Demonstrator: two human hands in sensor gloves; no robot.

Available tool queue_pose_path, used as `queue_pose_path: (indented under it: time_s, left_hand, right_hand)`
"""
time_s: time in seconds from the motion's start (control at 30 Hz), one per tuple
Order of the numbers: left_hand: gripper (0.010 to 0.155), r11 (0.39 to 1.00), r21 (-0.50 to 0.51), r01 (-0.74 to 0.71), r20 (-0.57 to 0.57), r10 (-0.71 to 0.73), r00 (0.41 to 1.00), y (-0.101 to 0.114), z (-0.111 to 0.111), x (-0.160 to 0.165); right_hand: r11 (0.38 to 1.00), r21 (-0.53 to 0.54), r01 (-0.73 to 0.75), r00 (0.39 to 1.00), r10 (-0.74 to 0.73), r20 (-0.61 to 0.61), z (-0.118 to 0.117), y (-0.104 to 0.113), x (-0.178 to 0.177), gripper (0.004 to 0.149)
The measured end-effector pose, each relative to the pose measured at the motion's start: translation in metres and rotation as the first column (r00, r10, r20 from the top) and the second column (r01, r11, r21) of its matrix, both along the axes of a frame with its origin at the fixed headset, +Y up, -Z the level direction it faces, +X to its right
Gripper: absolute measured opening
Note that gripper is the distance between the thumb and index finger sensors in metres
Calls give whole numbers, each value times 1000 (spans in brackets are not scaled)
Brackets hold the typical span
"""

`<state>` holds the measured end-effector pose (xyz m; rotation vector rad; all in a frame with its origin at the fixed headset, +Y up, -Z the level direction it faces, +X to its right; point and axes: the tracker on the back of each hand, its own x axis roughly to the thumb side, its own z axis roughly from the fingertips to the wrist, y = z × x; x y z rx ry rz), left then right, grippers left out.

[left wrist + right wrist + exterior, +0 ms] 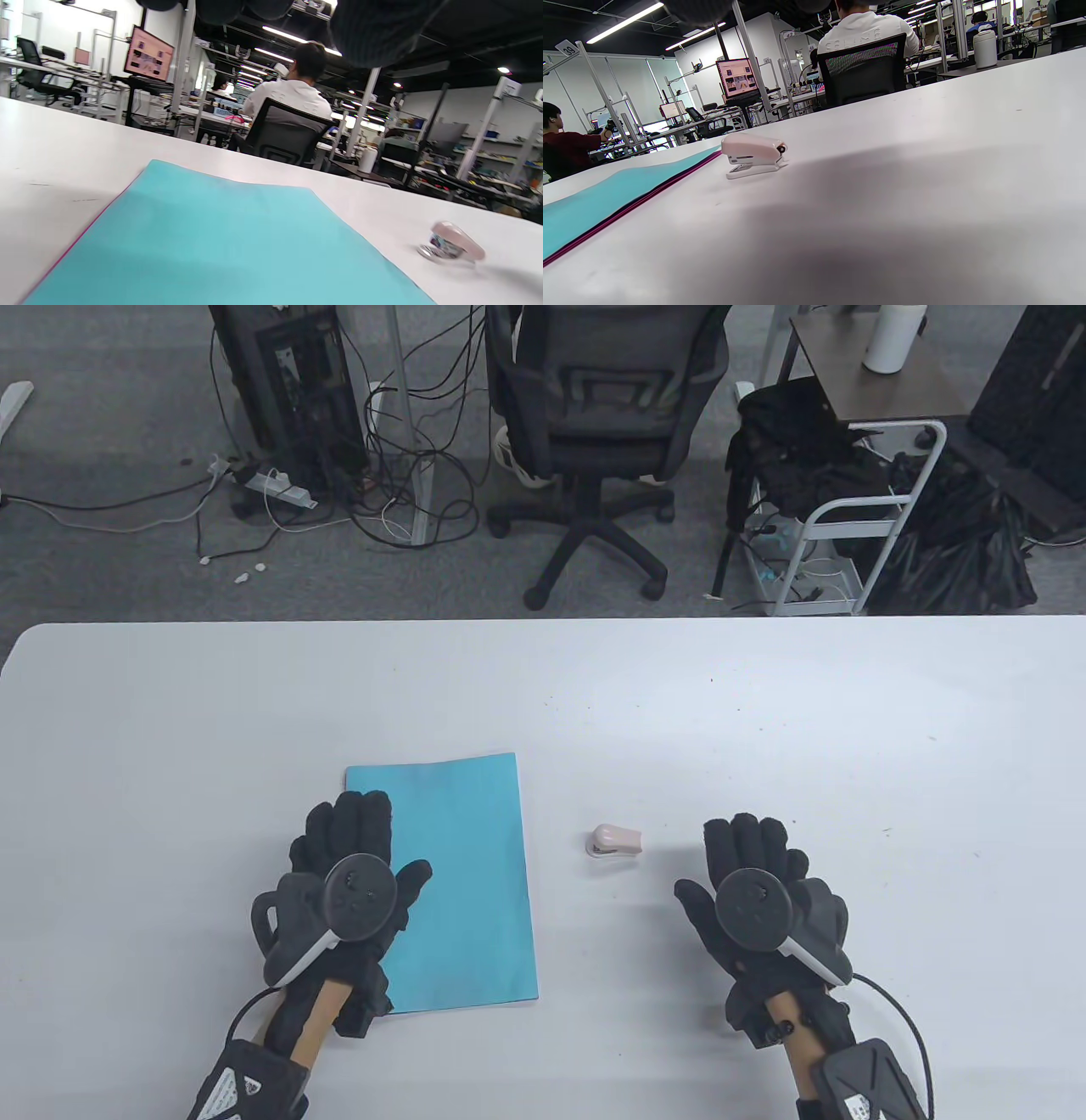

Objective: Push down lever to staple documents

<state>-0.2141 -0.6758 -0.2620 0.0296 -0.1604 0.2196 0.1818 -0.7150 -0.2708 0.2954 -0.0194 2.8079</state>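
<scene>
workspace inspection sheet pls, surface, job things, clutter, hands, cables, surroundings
Surface: white table, a few dark specks.
Job's things: teal documents lying flat, a magenta edge beneath; pink stapler to their right, apart from them, untouched.
Clutter: nothing seen.
Grippers: left hand rests on the documents' left edge; right hand flat, fingers spread, holding nothing.
Cables: glove leads at both wrists; tangle around power strip on the floor.
Surroundings: office chair, cart, white bottle.

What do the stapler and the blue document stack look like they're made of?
Stapler: likely smooth pale pink plastic with a soft sheen; metal shows at its mouth. Blue document stack: apparently matte paper or thin card lying flat, with a magenta layer showing along its edge.
</scene>
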Motion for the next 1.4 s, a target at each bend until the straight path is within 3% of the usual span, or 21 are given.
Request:
queue_pose_path:
  time_s: [0.2,0.4,0.8,1.4]
  left_hand:
    - [95,998,5,61,35,-62,997,-16,2,-3]
    - [101,977,-153,148,138,-127,982,-43,-5,-5]
    - [100,987,-29,159,133,-154,979,-40,4,0]
    - [97,991,-33,130,88,-127,988,-40,3,-4]
  right_hand:
    - [1000,12,-3,1000,3,-2,0,0,1,82]
    - [999,9,-35,999,35,2,1,-3,0,84]
    - [999,-15,-47,999,47,12,2,-6,1,87]
    - [999,-26,-42,999,42,8,0,-8,1,86]
